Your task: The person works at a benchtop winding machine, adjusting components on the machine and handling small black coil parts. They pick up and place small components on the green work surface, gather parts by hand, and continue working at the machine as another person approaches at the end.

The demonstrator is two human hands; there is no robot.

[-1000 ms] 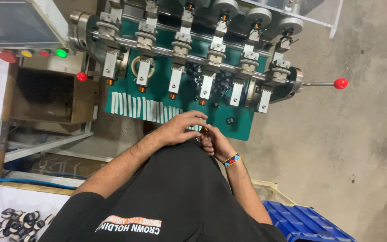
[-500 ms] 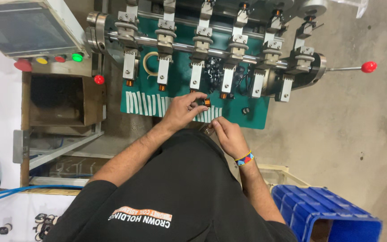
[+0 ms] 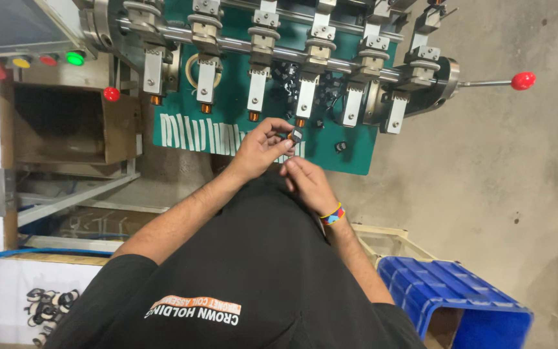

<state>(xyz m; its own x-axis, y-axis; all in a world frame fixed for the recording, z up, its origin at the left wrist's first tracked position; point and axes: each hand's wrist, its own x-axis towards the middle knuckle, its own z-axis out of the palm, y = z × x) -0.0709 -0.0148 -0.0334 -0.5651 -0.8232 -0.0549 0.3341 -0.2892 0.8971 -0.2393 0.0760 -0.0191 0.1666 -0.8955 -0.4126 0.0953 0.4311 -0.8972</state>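
While the left hand (image 3: 259, 147) is pinching a small black part (image 3: 296, 135) at its fingertips, the right hand (image 3: 308, 183) is hovering at five o'clock, loosely curled, its grip unclear.

Both hands meet just in front of the machine table (image 3: 330, 158); an open box (image 3: 66, 126) sits to its left, a crate (image 3: 453, 291) lower right.

Grey screen (image 3: 8, 22) top left — brown carton (image 3: 66, 123) below
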